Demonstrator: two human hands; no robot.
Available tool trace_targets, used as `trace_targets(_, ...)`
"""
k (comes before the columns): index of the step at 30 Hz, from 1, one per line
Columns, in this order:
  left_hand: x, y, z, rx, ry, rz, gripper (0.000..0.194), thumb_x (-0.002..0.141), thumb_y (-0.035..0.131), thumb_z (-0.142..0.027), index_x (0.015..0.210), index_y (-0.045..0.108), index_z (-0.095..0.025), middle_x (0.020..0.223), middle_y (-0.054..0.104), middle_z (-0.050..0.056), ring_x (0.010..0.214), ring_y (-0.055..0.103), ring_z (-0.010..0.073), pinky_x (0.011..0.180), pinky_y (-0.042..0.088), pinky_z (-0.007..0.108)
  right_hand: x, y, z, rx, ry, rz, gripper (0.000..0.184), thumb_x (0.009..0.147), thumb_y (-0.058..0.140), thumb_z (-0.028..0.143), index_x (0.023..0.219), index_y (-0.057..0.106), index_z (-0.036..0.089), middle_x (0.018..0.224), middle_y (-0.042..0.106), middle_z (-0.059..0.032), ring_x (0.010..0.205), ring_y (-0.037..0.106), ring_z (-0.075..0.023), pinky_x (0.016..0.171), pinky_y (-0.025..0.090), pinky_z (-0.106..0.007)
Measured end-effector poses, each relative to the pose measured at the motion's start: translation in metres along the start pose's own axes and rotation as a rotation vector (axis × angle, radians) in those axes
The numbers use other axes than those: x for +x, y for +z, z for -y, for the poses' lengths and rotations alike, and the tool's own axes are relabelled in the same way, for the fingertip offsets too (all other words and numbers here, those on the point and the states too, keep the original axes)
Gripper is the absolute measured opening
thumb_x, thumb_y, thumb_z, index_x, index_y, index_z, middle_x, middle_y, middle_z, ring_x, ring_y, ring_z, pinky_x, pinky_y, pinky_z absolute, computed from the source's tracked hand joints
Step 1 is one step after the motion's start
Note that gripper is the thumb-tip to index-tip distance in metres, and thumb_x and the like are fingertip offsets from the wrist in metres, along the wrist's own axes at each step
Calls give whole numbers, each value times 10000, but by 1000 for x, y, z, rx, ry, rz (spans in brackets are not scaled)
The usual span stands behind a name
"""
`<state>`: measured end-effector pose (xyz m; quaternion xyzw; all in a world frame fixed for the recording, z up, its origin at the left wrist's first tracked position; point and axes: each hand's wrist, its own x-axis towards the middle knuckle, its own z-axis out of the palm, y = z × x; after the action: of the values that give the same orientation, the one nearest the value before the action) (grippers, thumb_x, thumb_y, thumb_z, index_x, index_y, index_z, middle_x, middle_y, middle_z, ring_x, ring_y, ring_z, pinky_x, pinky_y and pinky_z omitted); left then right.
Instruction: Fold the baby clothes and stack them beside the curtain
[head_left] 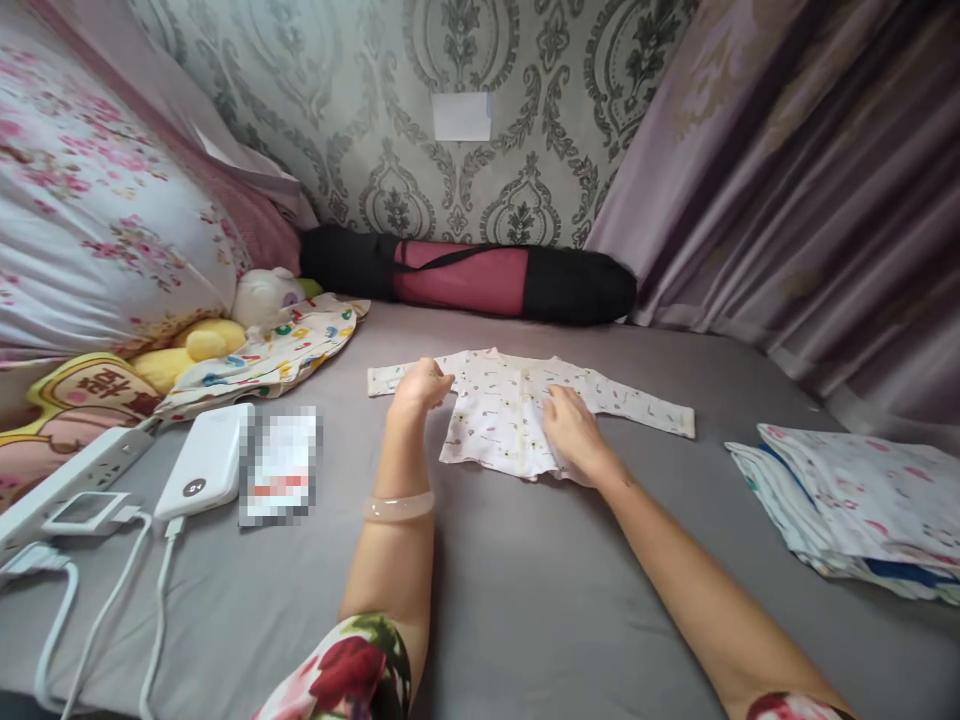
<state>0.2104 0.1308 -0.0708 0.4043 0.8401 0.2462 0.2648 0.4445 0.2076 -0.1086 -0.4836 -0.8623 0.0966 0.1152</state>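
Rises at the back in a wall [551,165] papered with grey damask medallions, with a small white sheet of paper [462,116] stuck on it. Closes in at the right with a mauve curtain [757,190] – falling in deep folds, faintly patterned in beige near the top – and at the left with pink drapery [255,210]. Spreads below in a grey cloth-covered surface [517,600], slightly creased. Looks softly lit, darker among the right-hand folds.

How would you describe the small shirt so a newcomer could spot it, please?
On the grey sheet, find the long black-and-red bag. In front of it lies the small white long-sleeved shirt, spread flat, unlike the folded cloth stack at right.
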Motion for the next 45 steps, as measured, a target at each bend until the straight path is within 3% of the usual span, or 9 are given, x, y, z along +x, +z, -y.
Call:
trace_targets(2,1,5,2,38,-54,111,200,770,579,-273,604,582,-162,639,667,74,643,664,194,630,517,273,-10,-11,-26,-49,177,-8,376,966,327,257,1199,595,134,1199,639,-157,1131,577,-243,918,419,-321)
trace_targets(6,3,15,3,53,-121,245,205,734,629,-248,563,559,-159,585,637,55,600,643,178,594,530,265,-36,-23,-53,-113,379,149,383,957,374,409,1028,669,175,1054,695,-159,1012,639,-286,782,437,-342)
trace_targets(14,-22,28,2,140,-87,348,254,725,662,-299,541,559,-156,495,591,27,488,597,157,553,526,269,-69,-24,-46,-110,366,217,361,919,441,418,1012,692,175,1070,694,-184,1020,643,-315,772,438,-368)
trace_targets(20,-49,36,18,101,-3,267,338,711,669,-435,572,492,-182,515,578,3,493,585,138,487,464,220,-73,-24,-47,-52,330,206,299,909,440,368,1013,661,196,1046,703,-149,994,649,-291,706,415,-323)
trace_targets(26,-48,33,37,-52,18,203,333,686,689,-455,693,473,-201,517,552,-37,494,557,120,475,424,200,-73,-26,-55,17,307,198,236,891,478,356,980,645,215,1007,709,-94,935,649,-240,654,382,-286)
trace_targets(34,-48,21,47,147,32,219,237,735,626,-383,814,503,-196,649,623,3,580,586,151,522,406,225,-77,-41,-57,-101,293,296,244,901,516,370,1042,624,202,1043,695,-117,980,643,-262,704,398,-310)
trace_targets(39,-52,17,24,472,120,-11,245,778,599,-367,947,544,-197,1019,673,101,971,624,264,722,451,290,-63,-42,-42,-205,203,215,236,927,479,244,1094,627,168,1112,657,-177,1040,622,-280,807,428,-350)
trace_targets(43,-48,54,-13,402,400,-61,217,911,432,-294,1060,553,-191,1141,639,117,1078,588,241,868,449,313,-24,-16,-21,1,-56,139,341,970,355,216,1213,590,173,1271,600,-140,1169,552,-226,955,398,-324)
trace_targets(45,-42,80,-25,348,537,-46,261,931,414,-259,1148,528,-170,1220,605,133,1137,565,224,949,428,311,-5,3,-14,24,-97,109,404,978,333,222,1337,502,147,1444,470,-130,1338,403,-216,1075,305,-350)
